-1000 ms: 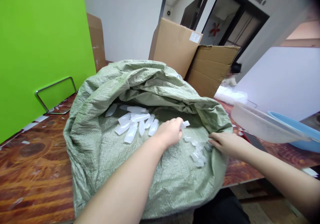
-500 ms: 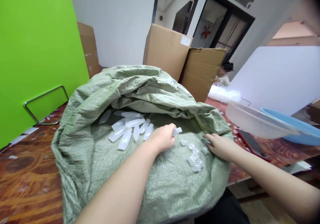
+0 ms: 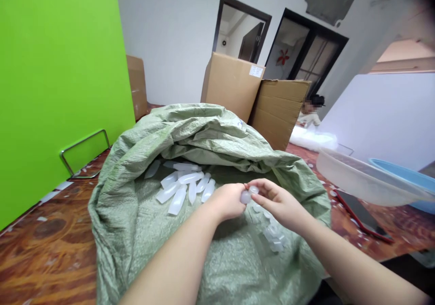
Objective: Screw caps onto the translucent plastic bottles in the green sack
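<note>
My left hand (image 3: 227, 200) is closed around a small translucent white plastic bottle (image 3: 245, 198), most of it hidden by the fingers. At the bottle's mouth, my right hand (image 3: 282, 205) pinches a small clear cap (image 3: 253, 190) between thumb and fingers. Whether cap and bottle touch is hard to make out. Both hands are over an opened green woven sack (image 3: 234, 259). Left of them on the sack lies a pile of similar bottles (image 3: 177, 200). Several loose clear caps (image 3: 274, 237) lie below my right hand.
Cardboard boxes (image 3: 234, 83) stand behind the sack. At right are a translucent basin (image 3: 360, 178), a blue basin (image 3: 401, 169) and a red-edged phone (image 3: 363, 216) on the table. A bent metal rod (image 3: 84, 142) stands by the green panel (image 3: 61, 78). Another person (image 3: 311, 114) sits farther back.
My right hand has moved left from the sack's right side, bringing a cap to the bottle in my left hand. The camera view has shifted, so the scene sits lower and further right.
</note>
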Demonstrator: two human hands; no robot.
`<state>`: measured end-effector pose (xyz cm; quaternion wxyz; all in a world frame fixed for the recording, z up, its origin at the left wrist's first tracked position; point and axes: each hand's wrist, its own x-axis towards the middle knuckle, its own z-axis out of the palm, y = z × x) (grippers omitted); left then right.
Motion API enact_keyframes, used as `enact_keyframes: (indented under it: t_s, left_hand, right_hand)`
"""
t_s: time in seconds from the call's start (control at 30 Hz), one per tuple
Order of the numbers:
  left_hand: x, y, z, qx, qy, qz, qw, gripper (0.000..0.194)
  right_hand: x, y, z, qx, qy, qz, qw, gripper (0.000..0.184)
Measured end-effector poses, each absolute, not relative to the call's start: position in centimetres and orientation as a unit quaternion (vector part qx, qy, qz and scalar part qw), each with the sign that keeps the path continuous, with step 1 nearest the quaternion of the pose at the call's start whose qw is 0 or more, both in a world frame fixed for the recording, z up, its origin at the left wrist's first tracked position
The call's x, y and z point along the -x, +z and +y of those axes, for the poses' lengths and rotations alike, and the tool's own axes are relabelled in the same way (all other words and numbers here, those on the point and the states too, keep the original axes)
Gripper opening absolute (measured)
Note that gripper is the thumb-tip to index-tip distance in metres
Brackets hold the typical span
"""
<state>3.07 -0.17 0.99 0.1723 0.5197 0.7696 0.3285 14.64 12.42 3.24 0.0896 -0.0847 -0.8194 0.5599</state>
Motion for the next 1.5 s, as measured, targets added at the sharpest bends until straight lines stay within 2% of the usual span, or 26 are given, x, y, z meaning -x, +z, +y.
enact_keyframes:
  t_s: [0.17, 0.3, 0.37, 0.47, 0.53, 0.67, 0.77, 0.87, 0.97, 1.0, 1.07, 1.17, 1.23, 1.3, 1.37, 1.43, 1.5]
  left_hand:
    - [-3.0, 1.8, -0.4, -0.506, 0.381, 0.716, 0.293, 0.016]
    - [-3.1, 3.5, -1.0, -0.456, 0.451, 0.605, 0.472, 0.026]
    - [-2.9, 4.0, -1.3, -0.443, 0.462, 0.538, 0.549, 0.025]
    - [-2.5, 4.1, -1.6, -0.457, 0.430, 0.481, 0.612, 0.025]
    - [-2.2, 3.9, -1.6, -0.480, 0.380, 0.474, 0.633, 0.026]
    - [-2.1, 4.2, -1.8, -0.506, 0.304, 0.419, 0.689, 0.022]
    - [-2.1, 4.8, -2.1, -0.505, 0.294, 0.380, 0.717, 0.015]
    - [-2.1, 5.0, -2.3, -0.507, 0.284, 0.363, 0.728, 0.004]
    - [-2.1, 4.7, -2.2, -0.495, 0.286, 0.375, 0.730, 0.011]
    - [-2.1, 4.6, -2.1, -0.490, 0.300, 0.382, 0.724, 0.014]
    - [-2.0, 4.4, -2.1, -0.481, 0.334, 0.411, 0.699, 0.017]
    - [-1.7, 4.2, -2.2, -0.484, 0.361, 0.475, 0.640, 0.024]
    - [-1.5, 4.2, -2.3, -0.493, 0.362, 0.508, 0.606, 0.027]
    - [-1.6, 4.2, -2.2, -0.499, 0.359, 0.554, 0.561, 0.027]
    - [-1.8, 4.1, -2.0, -0.498, 0.354, 0.619, 0.493, 0.023]
    - [-2.1, 3.7, -1.6, -0.488, 0.363, 0.672, 0.423, 0.020]
    - [-2.5, 3.4, -1.2, -0.482, 0.380, 0.691, 0.383, 0.019]
  right_hand:
    - [-14.9, 4.0, 13.0, 0.087, 0.517, -0.848, 0.081, 0.033]
    - [-15.5, 4.9, 13.3, 0.046, 0.566, -0.821, 0.058, 0.030]
    - [-15.9, 5.5, 13.1, 0.010, 0.509, -0.856, 0.086, 0.025]
    - [-16.3, 6.7, 12.7, -0.086, 0.344, -0.927, 0.122, 0.021]
    - [-16.4, 7.4, 12.4, -0.149, 0.269, -0.946, 0.103, 0.023]
    - [-16.4, 8.6, 11.9, -0.177, 0.277, -0.942, 0.062, 0.020]
    - [-16.6, 9.6, 11.2, -0.218, 0.232, -0.946, 0.058, 0.031]
    - [-16.6, 10.5, 10.6, -0.250, 0.153, -0.955, 0.041, 0.041]
    - [-16.2, 10.5, 10.5, -0.150, 0.174, -0.973, -0.012, 0.021]
    - [-16.0, 10.3, 10.6, -0.092, 0.191, -0.976, -0.040, 0.025]
    - [-15.7, 9.5, 10.8, 0.011, 0.201, -0.977, -0.074, 0.048]
    - [-15.8, 8.5, 11.3, 0.027, 0.189, -0.982, 0.008, 0.043]
    - [-15.8, 8.2, 11.4, -0.008, 0.184, -0.982, 0.046, 0.049]
    - [-15.6, 8.3, 11.4, 0.011, 0.198, -0.980, -0.022, 0.036]
    - [-15.0, 8.4, 11.5, 0.067, 0.221, -0.970, -0.077, 0.040]
    - [-14.4, 8.4, 11.8, 0.061, 0.232, -0.971, -0.024, 0.042]
    - [-13.8, 8.1, 12.3, -0.007, 0.198, -0.979, 0.045, 0.038]
